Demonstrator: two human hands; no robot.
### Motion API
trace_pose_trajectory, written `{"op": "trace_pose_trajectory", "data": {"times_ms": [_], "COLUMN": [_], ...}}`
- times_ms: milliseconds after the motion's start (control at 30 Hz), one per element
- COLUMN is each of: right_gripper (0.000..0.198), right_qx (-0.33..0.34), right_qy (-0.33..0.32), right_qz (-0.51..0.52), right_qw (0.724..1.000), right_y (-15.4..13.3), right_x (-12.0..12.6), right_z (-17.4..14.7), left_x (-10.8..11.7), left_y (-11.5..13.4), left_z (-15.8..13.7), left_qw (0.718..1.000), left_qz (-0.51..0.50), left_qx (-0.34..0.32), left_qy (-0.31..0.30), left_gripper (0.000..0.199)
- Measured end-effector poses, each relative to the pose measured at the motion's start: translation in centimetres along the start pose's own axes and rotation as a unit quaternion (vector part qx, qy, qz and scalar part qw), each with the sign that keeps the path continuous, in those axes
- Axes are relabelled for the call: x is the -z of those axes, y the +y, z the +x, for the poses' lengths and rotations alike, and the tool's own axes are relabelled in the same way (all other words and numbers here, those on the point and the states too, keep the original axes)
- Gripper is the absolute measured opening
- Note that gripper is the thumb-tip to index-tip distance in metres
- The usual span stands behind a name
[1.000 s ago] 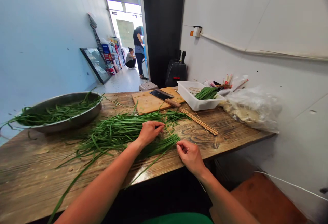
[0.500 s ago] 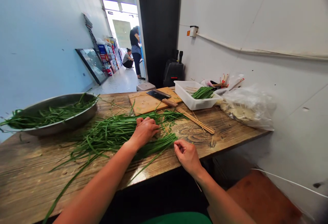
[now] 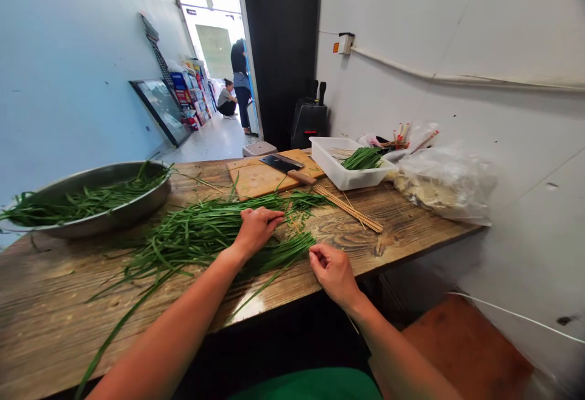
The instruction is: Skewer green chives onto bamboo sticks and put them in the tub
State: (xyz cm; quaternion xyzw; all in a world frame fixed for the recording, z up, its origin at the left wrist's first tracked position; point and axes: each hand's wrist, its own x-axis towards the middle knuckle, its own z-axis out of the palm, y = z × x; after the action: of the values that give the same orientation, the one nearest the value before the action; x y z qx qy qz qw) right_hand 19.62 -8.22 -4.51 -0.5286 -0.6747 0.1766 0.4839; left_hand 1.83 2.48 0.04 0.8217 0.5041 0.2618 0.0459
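My left hand is over a loose pile of green garlic chives, its thumb and fingers pressed together. What lies between its fingertips, if anything, is too small to make out. At the cut ends of a neater bundle of chives near the table's front edge, my right hand is closed. A thin bamboo skewer shows below its wrist, and the rest of it is hidden by the hand. Short chive trimmings lie just beyond my left hand.
A metal basin of chives stands at the left. Behind are a cutting board with a cleaver, bamboo skewers, a white plastic tray holding chives and a filled plastic bag. Two people are in the far doorway.
My left hand has shifted slightly, and its fingers now come together in a pinch above the chives. My right hand stays closed beside the bundle. The view has tilted a little.
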Motion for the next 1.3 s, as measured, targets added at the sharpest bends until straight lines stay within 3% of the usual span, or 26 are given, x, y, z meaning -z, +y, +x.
{"op": "trace_pose_trajectory", "data": {"times_ms": [267, 1300], "right_gripper": [0.018, 0.015], "right_qx": [-0.003, -0.010], "right_qy": [-0.003, -0.009], "right_qz": [0.000, 0.009], "right_qw": [1.000, 1.000], "right_y": [0.06, 0.28], "right_x": [-0.01, -0.31], "right_z": [-0.02, -0.11], "left_x": [0.13, -0.03], "left_y": [-0.03, -0.13], "left_z": [0.10, -0.09], "left_qw": [0.989, 0.987], "left_qz": [-0.135, -0.154], "left_qx": [0.060, 0.041], "left_qy": [-0.019, -0.026], "left_gripper": [0.027, 0.028]}}
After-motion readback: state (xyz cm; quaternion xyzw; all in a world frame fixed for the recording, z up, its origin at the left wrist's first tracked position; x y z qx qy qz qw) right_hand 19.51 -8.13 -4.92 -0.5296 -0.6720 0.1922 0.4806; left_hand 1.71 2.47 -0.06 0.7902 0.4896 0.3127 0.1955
